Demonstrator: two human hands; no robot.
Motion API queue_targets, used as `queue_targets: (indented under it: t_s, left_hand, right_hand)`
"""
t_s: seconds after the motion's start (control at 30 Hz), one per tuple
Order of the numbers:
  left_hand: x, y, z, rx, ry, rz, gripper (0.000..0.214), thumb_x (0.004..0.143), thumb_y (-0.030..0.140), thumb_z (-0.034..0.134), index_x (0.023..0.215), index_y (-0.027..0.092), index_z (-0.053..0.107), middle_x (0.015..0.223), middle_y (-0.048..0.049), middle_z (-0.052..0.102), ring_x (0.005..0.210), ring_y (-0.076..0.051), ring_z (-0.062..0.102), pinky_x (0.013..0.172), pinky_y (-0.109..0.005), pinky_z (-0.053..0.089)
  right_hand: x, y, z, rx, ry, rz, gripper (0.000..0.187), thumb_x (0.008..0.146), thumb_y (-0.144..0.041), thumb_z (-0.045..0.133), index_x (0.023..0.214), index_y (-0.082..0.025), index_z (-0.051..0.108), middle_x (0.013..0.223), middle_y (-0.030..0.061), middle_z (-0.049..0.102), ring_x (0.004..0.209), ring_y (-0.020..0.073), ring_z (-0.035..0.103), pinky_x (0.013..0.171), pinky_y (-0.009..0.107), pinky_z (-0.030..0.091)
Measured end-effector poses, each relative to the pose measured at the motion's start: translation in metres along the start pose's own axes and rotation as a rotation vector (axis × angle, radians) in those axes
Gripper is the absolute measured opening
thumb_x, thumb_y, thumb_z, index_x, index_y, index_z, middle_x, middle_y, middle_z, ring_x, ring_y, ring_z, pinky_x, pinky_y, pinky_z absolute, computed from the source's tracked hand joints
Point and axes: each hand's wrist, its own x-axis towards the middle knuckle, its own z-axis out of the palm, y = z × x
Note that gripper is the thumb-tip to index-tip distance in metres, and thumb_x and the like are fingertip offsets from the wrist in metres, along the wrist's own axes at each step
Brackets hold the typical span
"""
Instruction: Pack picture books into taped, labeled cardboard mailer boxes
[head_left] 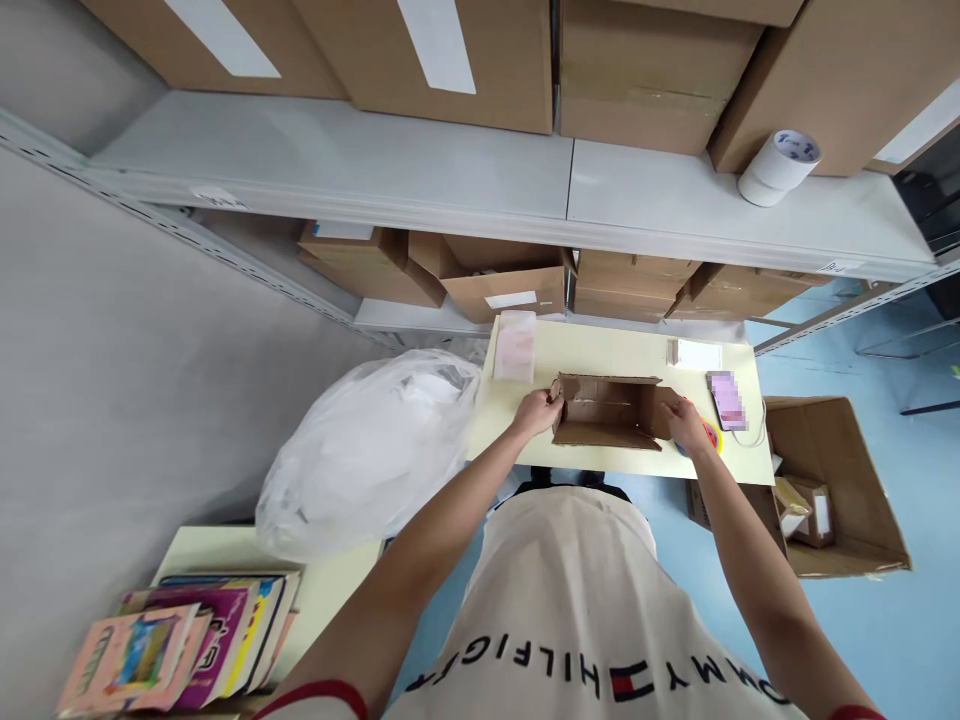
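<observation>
A small open cardboard box (609, 412) lies on the pale yellow table (615, 352) in front of me. My left hand (537, 411) is closed on the box's left end flap. At the opposite end, my right hand (684, 420) grips the right flap. Under my right hand a yellow and red tape roll (712, 436) shows partly. A pink packet (514, 346) lies at the table's far left, just beyond my left hand.
A phone (726, 398) and a white paper (697, 354) lie at the table's right. An open carton (832, 488) stands on the blue floor, right. A stuffed plastic bag (367, 450) and stacked books (187, 640) are at left. Shelves hold cartons and a white tape roll (780, 166).
</observation>
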Motion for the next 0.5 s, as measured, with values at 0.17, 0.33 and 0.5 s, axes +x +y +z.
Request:
queue_targets:
  t_s: [0.17,0.33,0.5]
  left_hand:
    - [0.009,0.003,-0.014,0.028,-0.017,-0.032,0.026,0.081,0.029,0.068,0.102,0.015,0.070,0.091,-0.0074,0.074,0.088,-0.024,0.069,0.078,-0.033,0.054]
    - [-0.008,0.018,-0.018,0.479,0.357,0.286,0.063,0.074,0.025,0.079,0.133,0.019,0.056,0.136,-0.0170,0.057,0.129,-0.035,0.049,0.107,-0.050,0.038]
    - [-0.009,0.033,-0.015,0.724,0.096,0.450,0.020,0.090,0.018,0.054,0.098,0.020,0.072,0.107,-0.0128,0.071,0.117,-0.031,0.058,0.115,-0.053,0.023]
  right_hand:
    - [0.004,-0.001,0.004,-0.074,0.152,-0.022,0.054,0.084,-0.038,0.048,0.132,-0.014,0.046,0.105,0.0146,0.069,0.093,0.0277,0.063,0.076,0.038,0.050]
    - [-0.003,-0.010,0.006,-0.473,0.254,-0.356,0.038,0.090,-0.023,0.045,0.126,-0.019,0.057,0.137,0.0173,0.053,0.126,0.0344,0.045,0.102,0.052,0.035]
    - [0.000,-0.019,-0.001,-0.585,-0.109,-0.417,0.037,0.096,-0.032,0.040,0.123,-0.018,0.061,0.130,0.0149,0.059,0.117,0.0295,0.055,0.102,0.044,0.040]
